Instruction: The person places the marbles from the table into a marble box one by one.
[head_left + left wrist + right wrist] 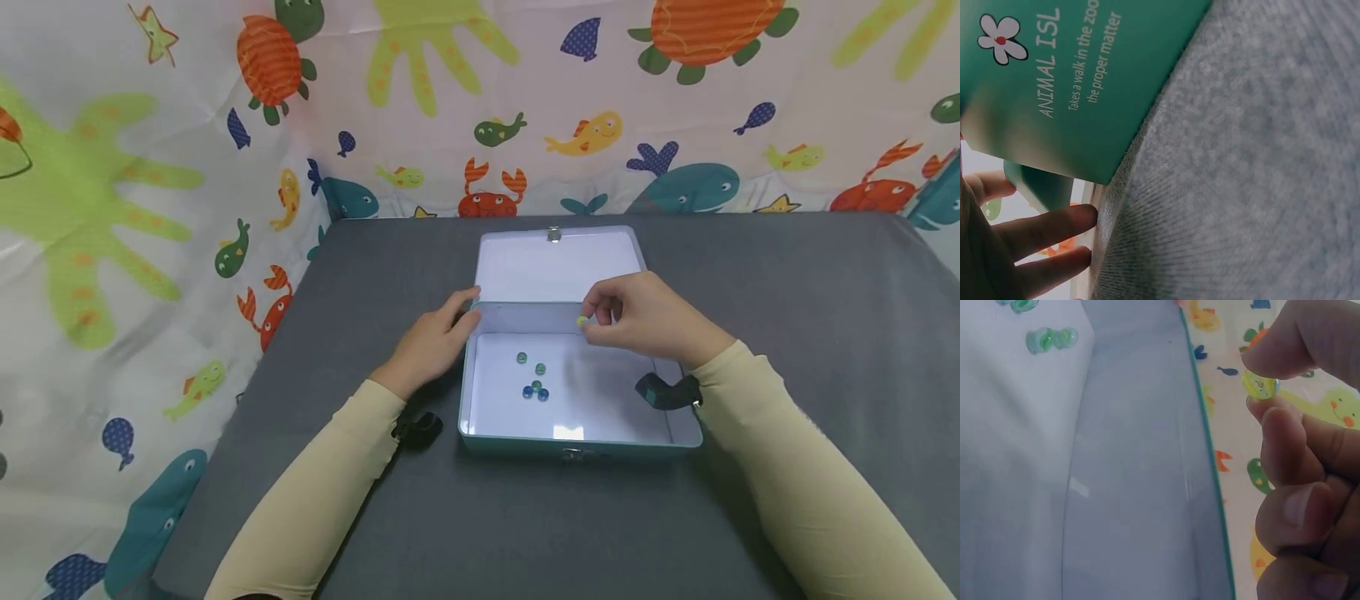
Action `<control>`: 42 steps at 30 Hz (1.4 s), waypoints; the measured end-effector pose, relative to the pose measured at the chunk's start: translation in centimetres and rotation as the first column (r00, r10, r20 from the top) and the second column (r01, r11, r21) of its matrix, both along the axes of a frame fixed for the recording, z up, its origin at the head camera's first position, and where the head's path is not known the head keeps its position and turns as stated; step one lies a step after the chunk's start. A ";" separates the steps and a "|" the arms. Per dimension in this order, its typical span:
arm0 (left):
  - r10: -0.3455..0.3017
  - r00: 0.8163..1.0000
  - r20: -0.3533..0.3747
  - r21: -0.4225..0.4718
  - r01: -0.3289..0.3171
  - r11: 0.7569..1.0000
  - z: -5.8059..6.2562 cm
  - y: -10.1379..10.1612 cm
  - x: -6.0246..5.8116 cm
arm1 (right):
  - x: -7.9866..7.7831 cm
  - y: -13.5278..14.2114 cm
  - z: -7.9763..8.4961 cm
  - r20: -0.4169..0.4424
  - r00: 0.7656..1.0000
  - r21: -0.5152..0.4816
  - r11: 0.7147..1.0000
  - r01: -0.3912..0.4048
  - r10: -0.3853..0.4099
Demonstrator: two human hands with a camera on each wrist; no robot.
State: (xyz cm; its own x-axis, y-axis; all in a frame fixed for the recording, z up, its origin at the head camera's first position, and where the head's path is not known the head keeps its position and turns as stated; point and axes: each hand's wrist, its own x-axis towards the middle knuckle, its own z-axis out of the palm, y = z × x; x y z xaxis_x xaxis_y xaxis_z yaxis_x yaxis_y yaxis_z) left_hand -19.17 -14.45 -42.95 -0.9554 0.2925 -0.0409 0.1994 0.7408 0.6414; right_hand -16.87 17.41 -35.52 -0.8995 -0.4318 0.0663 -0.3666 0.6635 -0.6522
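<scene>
An open tin box [600,408], white inside and green outside, lies with its lid [555,262] tipped back. My right hand [645,317] pinches a clear marble with a yellow swirl [1260,385] between thumb and forefinger, above the right part of the box near its back wall. The other fingers curl into the palm. At the box's back left corner rests my left hand [431,342], its fingers extended along the outside by the hinge. Several green marbles [522,357] and blue marbles [543,395] lie on the box floor, left of the middle.
The box stands on a grey cloth-covered table [390,508]. Behind and to the left hangs a curtain [420,158] printed with sea animals. A metal latch [573,454] juts from the box's front side. Black wrist bands [667,392] sit over both sleeves.
</scene>
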 end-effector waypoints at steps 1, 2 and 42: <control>-0.005 1.000 0.001 -0.002 0.005 1.000 0.0 0.1 0.0 | -0.1 -0.1 -0.2 0.009 1.000 -0.004 1.000 -0.004 0.004; -0.013 1.000 0.005 -0.002 0.013 1.000 -0.1 0.2 0.0 | -0.1 -0.3 -0.4 0.018 1.000 -0.010 1.000 -0.009 0.010; 0.018 0.999 -0.047 -0.050 -0.020 0.999 0.0 0.2 -0.2 | -3.8 -8.6 -1.0 -0.027 0.938 0.051 0.938 -0.343 0.345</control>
